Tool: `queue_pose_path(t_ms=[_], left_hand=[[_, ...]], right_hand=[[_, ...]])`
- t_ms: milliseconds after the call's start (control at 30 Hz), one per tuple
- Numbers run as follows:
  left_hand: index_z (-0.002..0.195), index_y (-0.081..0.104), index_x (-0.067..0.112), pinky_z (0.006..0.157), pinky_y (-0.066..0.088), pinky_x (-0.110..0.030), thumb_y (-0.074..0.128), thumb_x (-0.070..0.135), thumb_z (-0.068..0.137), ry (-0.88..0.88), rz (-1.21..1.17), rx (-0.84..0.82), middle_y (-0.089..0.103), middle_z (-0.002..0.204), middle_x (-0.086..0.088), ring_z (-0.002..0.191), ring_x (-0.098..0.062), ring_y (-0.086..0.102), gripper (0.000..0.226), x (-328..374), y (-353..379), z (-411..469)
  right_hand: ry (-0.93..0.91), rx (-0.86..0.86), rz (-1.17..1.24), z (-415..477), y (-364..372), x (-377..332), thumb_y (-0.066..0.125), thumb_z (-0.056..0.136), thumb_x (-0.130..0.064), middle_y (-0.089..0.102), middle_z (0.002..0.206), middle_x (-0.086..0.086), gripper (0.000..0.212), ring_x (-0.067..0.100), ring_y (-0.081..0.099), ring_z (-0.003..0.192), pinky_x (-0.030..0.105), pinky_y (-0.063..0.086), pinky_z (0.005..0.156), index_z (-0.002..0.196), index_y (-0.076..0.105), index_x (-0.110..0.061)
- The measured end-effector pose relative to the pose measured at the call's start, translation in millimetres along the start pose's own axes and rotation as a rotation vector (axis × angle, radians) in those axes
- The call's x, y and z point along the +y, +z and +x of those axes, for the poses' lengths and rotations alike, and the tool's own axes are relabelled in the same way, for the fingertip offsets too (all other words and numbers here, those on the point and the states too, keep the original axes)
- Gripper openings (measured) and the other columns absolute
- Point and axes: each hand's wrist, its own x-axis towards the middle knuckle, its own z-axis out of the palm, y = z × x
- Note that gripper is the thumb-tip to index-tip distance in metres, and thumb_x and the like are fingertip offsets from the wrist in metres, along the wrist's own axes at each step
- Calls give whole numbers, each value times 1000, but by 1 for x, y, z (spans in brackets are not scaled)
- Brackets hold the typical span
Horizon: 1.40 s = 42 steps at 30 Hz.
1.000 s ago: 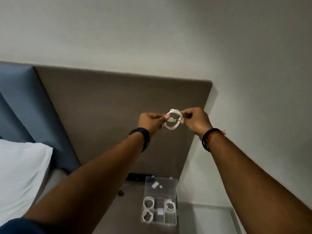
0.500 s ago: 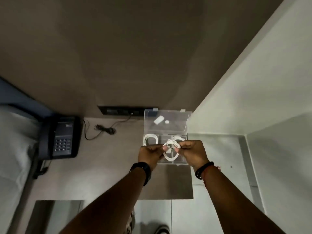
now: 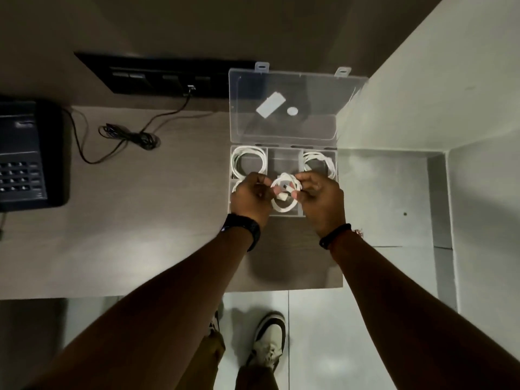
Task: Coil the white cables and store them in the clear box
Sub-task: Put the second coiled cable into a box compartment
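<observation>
A coiled white cable [image 3: 284,206] hangs between both hands, just above the front middle compartment of the clear box [image 3: 284,164]. My left hand [image 3: 250,199] pinches its left side and my right hand [image 3: 320,201] pinches its right side. The box stands on the brown bedside table, its clear lid [image 3: 289,105] tipped open against the wall. A coiled white cable [image 3: 249,161] lies in the back left compartment and another one [image 3: 320,161] in the back right. My left hand hides most of the front left compartment.
A dark telephone [image 3: 25,156] sits at the table's left edge. A thin black cord [image 3: 129,135] runs from a black wall panel [image 3: 168,77] across the table top. A white wall [image 3: 422,80] borders the box on the right. My shoes [image 3: 267,342] stand on the tiled floor below.
My view has swung down from the headboard to the table. Both hands carried the coiled cable down from chest height to just over the box.
</observation>
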Motion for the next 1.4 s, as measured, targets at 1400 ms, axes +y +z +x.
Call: queue_pose_path(t_ms=[1400], left_hand=[[112,65,26,83,45,-49,61,49,80,813,1208,0,61,113,-10,102,-34,55,39,-21,-14,6]], right_hand=[[-449,-46,-895,2,9,34,78,71,-8,64,85,19,32,42,59,84,42,49,69,101,69,-4]])
